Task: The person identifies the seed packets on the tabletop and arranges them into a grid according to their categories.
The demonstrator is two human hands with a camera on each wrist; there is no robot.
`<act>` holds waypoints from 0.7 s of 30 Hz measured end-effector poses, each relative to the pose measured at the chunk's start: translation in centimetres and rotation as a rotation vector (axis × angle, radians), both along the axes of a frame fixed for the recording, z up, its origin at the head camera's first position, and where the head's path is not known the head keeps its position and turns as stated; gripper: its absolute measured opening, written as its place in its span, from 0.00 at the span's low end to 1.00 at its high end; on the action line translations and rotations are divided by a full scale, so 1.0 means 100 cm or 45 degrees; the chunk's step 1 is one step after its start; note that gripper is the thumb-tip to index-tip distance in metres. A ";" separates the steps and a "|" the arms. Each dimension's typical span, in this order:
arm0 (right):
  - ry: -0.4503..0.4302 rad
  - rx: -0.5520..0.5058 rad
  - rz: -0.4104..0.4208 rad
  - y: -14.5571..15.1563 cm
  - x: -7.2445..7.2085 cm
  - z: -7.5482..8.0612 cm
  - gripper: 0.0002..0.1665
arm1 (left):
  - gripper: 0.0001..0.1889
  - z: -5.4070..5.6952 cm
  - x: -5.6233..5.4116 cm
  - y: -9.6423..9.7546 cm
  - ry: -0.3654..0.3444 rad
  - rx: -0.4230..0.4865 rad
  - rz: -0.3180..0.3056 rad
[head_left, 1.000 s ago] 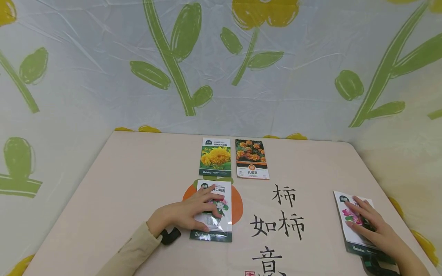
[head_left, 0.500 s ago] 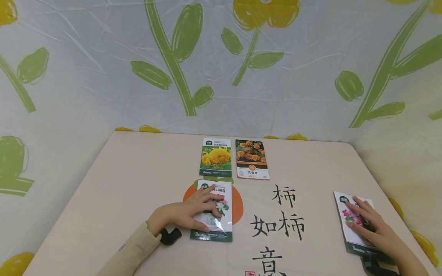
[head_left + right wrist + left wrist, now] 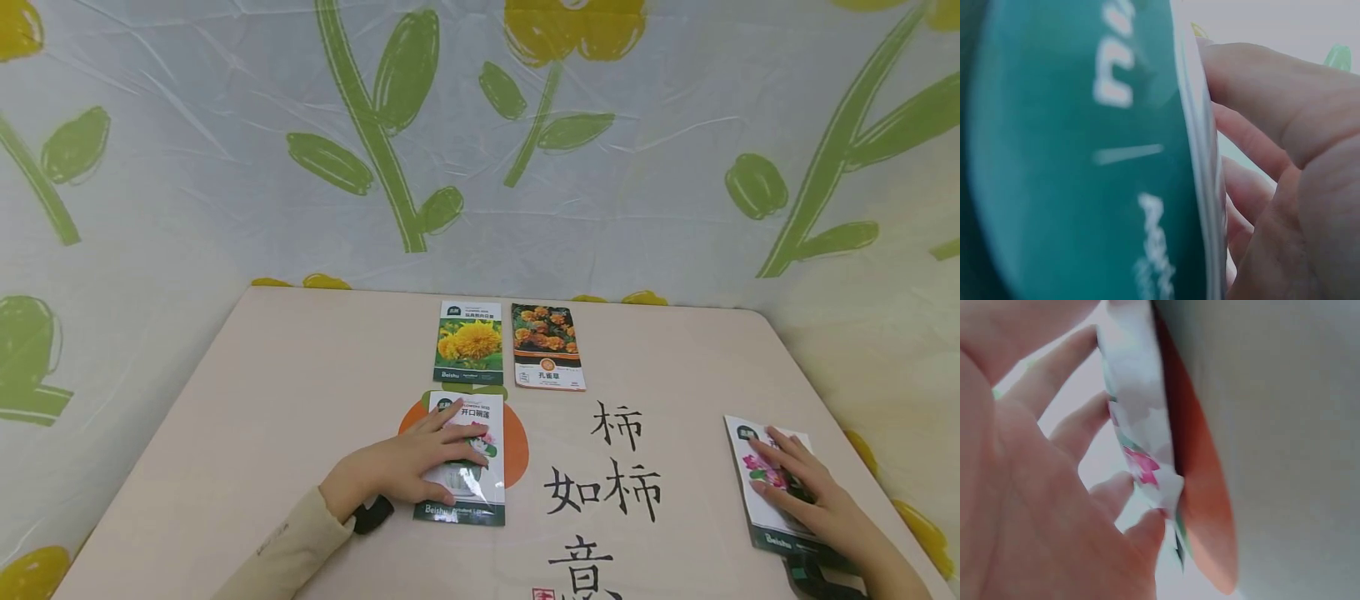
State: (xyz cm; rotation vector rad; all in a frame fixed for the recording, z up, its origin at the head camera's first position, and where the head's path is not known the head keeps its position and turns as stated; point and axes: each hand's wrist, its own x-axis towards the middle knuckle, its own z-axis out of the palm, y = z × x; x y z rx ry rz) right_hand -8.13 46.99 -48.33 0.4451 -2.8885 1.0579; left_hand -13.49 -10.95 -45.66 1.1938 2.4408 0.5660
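My left hand [image 3: 411, 463] rests with spread fingers on a white and green seed packet [image 3: 489, 490] with a pink and white flower picture, flat on the table. In the left wrist view its fingertips [image 3: 1147, 534] touch the face of that packet [image 3: 1138, 394]. At the right, my right hand [image 3: 821, 500] lies over another white and green seed packet [image 3: 757, 492] with pink flowers, fingers loosely bent on top. Several thin layered edges show at this packet's side [image 3: 1200, 169] in the right wrist view, beside the hand [image 3: 1310, 169]. The fingers cover part of each packet's picture.
Behind the left hand lie a yellow-flower seed packet [image 3: 468, 343] and, to its right, an orange-flower packet [image 3: 547, 346]. The pale table cover [image 3: 300, 367] bears an orange fruit print [image 3: 516, 442] and black writing [image 3: 603, 487]. A flowered curtain [image 3: 600, 217] hangs behind.
The left hand's fingers have shifted slightly on the packet, uncovering a bit more of its printed name. The right hand and the packets have stayed in place.
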 end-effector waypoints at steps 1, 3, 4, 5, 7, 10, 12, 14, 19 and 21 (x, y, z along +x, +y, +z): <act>0.001 -0.002 0.002 0.000 0.000 0.000 0.39 | 0.30 0.001 0.001 0.001 0.025 -0.026 0.006; 0.000 -0.002 0.000 0.000 0.000 0.000 0.39 | 0.33 0.004 0.003 0.003 0.079 -0.072 0.012; -0.001 0.000 -0.001 0.000 0.000 0.000 0.39 | 0.34 0.004 0.004 0.004 0.106 -0.096 0.014; -0.003 0.001 -0.004 0.000 0.000 0.000 0.39 | 0.35 0.005 0.005 0.005 0.132 -0.119 0.017; -0.009 0.008 -0.010 -0.001 0.000 0.000 0.39 | 0.37 0.006 0.006 0.006 0.178 -0.150 0.021; -0.018 0.019 -0.020 -0.001 0.000 0.000 0.39 | 0.38 0.007 0.007 0.005 0.197 -0.156 0.031; -0.022 0.017 -0.019 -0.001 0.000 0.000 0.39 | 0.37 0.009 0.008 0.005 0.181 -0.149 0.042; -0.023 0.013 -0.017 -0.001 0.000 0.000 0.39 | 0.37 0.009 0.008 0.005 0.164 -0.143 0.049; -0.014 -0.004 0.002 -0.004 -0.001 0.001 0.39 | 0.37 0.009 0.008 0.005 0.148 -0.140 0.053; -0.009 -0.010 0.011 -0.006 -0.001 0.002 0.39 | 0.37 0.009 0.008 0.004 0.147 -0.137 0.055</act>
